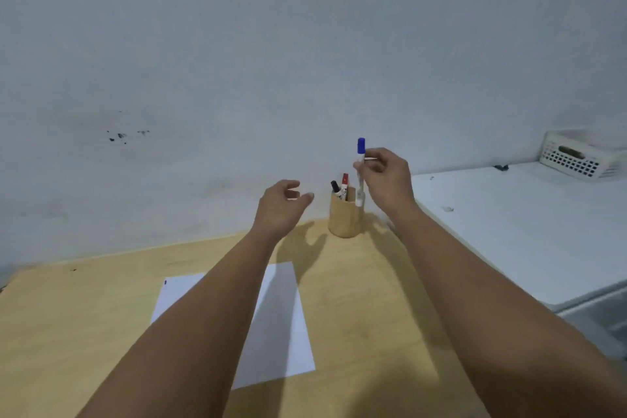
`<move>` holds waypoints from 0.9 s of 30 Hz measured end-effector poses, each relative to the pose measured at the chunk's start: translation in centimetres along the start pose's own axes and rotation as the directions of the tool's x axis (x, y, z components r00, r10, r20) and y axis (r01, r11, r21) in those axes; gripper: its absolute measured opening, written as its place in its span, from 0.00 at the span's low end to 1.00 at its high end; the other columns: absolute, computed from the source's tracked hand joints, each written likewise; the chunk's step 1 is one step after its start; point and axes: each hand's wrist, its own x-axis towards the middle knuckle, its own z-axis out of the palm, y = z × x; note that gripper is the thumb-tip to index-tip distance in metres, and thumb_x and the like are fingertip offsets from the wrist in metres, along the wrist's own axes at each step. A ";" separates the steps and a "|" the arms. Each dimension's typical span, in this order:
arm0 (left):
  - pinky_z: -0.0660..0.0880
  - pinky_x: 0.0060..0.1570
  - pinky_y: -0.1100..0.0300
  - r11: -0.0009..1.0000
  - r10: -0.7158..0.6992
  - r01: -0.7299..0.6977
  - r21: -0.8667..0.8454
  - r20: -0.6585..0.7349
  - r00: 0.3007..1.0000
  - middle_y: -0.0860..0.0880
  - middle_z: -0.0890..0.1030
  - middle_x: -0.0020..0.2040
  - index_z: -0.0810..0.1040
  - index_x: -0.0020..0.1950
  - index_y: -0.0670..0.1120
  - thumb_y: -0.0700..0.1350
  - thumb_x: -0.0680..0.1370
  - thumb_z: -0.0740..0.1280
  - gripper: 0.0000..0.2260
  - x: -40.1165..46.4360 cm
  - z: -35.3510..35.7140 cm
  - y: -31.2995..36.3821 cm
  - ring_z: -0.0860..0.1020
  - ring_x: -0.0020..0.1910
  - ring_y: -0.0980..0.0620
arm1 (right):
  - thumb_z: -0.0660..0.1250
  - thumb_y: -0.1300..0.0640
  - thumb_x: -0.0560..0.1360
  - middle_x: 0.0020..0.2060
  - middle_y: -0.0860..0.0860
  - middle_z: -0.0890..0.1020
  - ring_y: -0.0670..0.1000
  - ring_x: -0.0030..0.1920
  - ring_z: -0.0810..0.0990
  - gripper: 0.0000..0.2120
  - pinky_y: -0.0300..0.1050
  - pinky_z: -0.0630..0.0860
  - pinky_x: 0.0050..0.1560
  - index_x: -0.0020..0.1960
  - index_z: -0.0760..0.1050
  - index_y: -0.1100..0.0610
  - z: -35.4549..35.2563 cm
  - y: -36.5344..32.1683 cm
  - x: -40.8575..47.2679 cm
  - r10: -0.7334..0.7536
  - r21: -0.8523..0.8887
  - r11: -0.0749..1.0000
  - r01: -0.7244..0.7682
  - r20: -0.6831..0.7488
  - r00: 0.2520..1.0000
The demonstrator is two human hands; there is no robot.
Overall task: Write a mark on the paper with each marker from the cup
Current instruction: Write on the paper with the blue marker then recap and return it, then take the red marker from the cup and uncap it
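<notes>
A round wooden cup [343, 219] stands at the back of the wooden desk [356, 299], near the wall. In it lean a black-capped marker [335, 187] and a red-capped marker [345, 181]. My right hand [386, 176] pinches a white marker with a blue cap [360, 168], held upright with its lower end at the cup's rim. My left hand [281, 204] hovers to the left of the cup, fingers apart and holding nothing. A white sheet of paper [278, 326] lies on the desk, partly hidden under my left forearm, with a small blue mark [165, 282] at its far left corner.
A white surface [515, 224] adjoins the desk on the right and carries a white perforated basket [582, 154] at its back. A pale wall stands right behind the cup.
</notes>
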 end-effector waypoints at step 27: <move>0.82 0.52 0.49 0.966 0.080 -0.070 0.250 -0.030 0.996 0.60 0.83 0.60 0.72 0.70 0.60 0.59 0.69 0.79 0.31 5.4 12.2 -5.0 0.84 0.55 0.54 | 0.74 0.59 0.79 0.41 0.51 0.86 0.48 0.40 0.84 0.05 0.41 0.81 0.44 0.45 0.87 0.56 3.5 7.2 7.7 0.359 -0.238 0.922 -0.305 0.229 0.905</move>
